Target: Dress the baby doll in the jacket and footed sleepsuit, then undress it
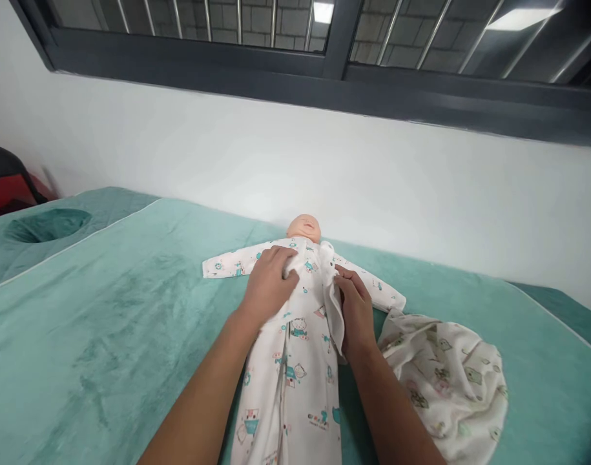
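Observation:
A baby doll (305, 227) lies on its back in a white long-sleeved baby top (311, 287) printed with small teal and pink figures. Its matching trousers (307, 381) stretch toward me. My left hand (270, 281) rests on the chest side of the top, thumb and fingers apart. With bent fingers, my right hand (356, 303) grips the loose front flap (332, 294) of the top, which is folded up to show its plain inner side. What lies under my palms is hidden. Both sleeves spread outward.
A crumpled white cloth with a printed pattern (445, 381) lies right of the doll. Everything rests on a green padded bed (106, 323) with a round hole (48, 225) at far left. A white wall and barred window (276, 64) stand behind. A red-and-black object (7, 184) is at left.

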The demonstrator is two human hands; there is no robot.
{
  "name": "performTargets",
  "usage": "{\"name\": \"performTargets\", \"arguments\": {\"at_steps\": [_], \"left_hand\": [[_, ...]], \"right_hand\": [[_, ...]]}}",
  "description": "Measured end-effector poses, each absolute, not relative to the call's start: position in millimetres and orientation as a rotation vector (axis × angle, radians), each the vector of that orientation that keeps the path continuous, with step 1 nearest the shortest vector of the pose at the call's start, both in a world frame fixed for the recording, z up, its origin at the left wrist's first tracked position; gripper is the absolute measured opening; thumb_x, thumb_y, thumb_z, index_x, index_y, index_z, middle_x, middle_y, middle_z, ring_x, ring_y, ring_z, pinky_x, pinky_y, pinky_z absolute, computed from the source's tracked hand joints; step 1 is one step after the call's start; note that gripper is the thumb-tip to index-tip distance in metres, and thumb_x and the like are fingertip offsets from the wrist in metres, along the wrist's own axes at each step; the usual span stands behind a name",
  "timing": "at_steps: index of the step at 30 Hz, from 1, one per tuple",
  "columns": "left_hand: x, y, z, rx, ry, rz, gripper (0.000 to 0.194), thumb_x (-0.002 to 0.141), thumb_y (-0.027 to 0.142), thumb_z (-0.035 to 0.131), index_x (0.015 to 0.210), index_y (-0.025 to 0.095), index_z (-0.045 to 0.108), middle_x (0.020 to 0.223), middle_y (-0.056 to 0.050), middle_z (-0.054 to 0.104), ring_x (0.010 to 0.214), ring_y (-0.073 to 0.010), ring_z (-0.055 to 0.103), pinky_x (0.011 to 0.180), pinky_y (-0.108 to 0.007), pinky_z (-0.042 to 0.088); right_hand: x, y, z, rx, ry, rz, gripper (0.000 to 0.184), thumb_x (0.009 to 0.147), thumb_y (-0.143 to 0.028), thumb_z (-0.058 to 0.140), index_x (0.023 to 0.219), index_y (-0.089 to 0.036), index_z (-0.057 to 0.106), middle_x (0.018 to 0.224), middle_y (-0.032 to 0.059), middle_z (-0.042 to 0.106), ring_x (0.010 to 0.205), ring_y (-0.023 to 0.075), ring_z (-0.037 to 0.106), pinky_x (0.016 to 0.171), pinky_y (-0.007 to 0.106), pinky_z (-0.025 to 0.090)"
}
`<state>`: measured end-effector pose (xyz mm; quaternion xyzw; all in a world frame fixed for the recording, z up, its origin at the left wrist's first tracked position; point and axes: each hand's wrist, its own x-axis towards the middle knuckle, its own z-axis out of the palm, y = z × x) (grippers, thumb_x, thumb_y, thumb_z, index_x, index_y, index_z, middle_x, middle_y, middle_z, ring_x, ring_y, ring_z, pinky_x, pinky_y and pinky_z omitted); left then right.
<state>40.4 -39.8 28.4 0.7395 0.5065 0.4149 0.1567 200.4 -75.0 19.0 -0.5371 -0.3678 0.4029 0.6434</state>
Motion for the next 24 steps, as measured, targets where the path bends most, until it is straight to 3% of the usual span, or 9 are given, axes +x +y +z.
{"name": "performTargets", "arguments": {"at_steps": [4, 8, 15, 18, 20, 24], "left_hand": [[29, -33, 25, 1.855, 1.488, 1.28, 0.028, 0.078, 0.015, 0.049, 0.1, 0.023, 0.063, 0.086, 0.0, 0.063, 0.079, -0.0161, 0.057, 0.076, -0.03, 0.046], [17, -28, 24, 1.6, 1.384, 1.372, 0.025, 0.078, 0.02, 0.051, 0.099, 0.021, 0.064, 0.079, 0.002, 0.061, 0.07, -0.0124, 0.055, 0.07, -0.026, 0.044], [-7, -19, 18, 1.16, 1.439, 1.58, 0.022, 0.072, 0.018, 0.055, 0.093, 0.017, 0.061, 0.079, 0.001, 0.061, 0.07, -0.0118, 0.056, 0.067, -0.024, 0.045], [-26, -19, 14, 1.042, 1.611, 1.591, 0.022, 0.073, 0.016, 0.053, 0.094, 0.014, 0.059, 0.076, -0.002, 0.06, 0.066, -0.0136, 0.057, 0.062, -0.027, 0.046], [-36, -19, 13, 1.046, 1.679, 1.606, 0.022, 0.074, 0.014, 0.049, 0.096, 0.013, 0.056, 0.075, -0.003, 0.059, 0.066, -0.0152, 0.057, 0.063, -0.029, 0.047], [-31, -22, 11, 1.219, 1.716, 1.646, 0.019, 0.079, 0.014, 0.048, 0.094, 0.016, 0.058, 0.09, -0.006, 0.062, 0.085, -0.0192, 0.059, 0.082, -0.037, 0.048]], "right_hand": [[218, -69, 6, -1.364, -0.755, 0.913, 0.026, 0.073, -0.035, 0.058, 0.093, -0.024, 0.069, 0.114, 0.0, 0.067, 0.101, 0.0208, 0.059, 0.081, 0.029, 0.046], [251, -70, -3, -1.621, -0.998, 0.664, 0.034, 0.075, -0.038, 0.054, 0.101, -0.023, 0.069, 0.122, 0.0031, 0.064, 0.114, 0.0254, 0.055, 0.095, 0.037, 0.041], [335, -84, -14, -1.848, -1.605, 0.162, 0.022, 0.071, -0.038, 0.049, 0.063, -0.021, 0.06, 0.108, 0.0116, 0.068, 0.106, 0.0293, 0.058, 0.097, 0.042, 0.04], [356, -87, -18, -1.88, -1.719, 0.1, 0.02, 0.071, -0.036, 0.048, 0.06, -0.022, 0.056, 0.106, 0.0119, 0.067, 0.108, 0.0293, 0.057, 0.098, 0.043, 0.04], [358, -88, -18, -1.898, -1.664, 0.058, 0.019, 0.07, -0.036, 0.049, 0.073, -0.021, 0.06, 0.109, 0.013, 0.064, 0.109, 0.0302, 0.056, 0.098, 0.045, 0.04], [323, -90, -4, -1.767, -1.647, -0.04, 0.04, 0.076, -0.032, 0.047, 0.113, -0.019, 0.054, 0.127, 0.0141, 0.055, 0.121, 0.0291, 0.049, 0.104, 0.047, 0.037]]}}
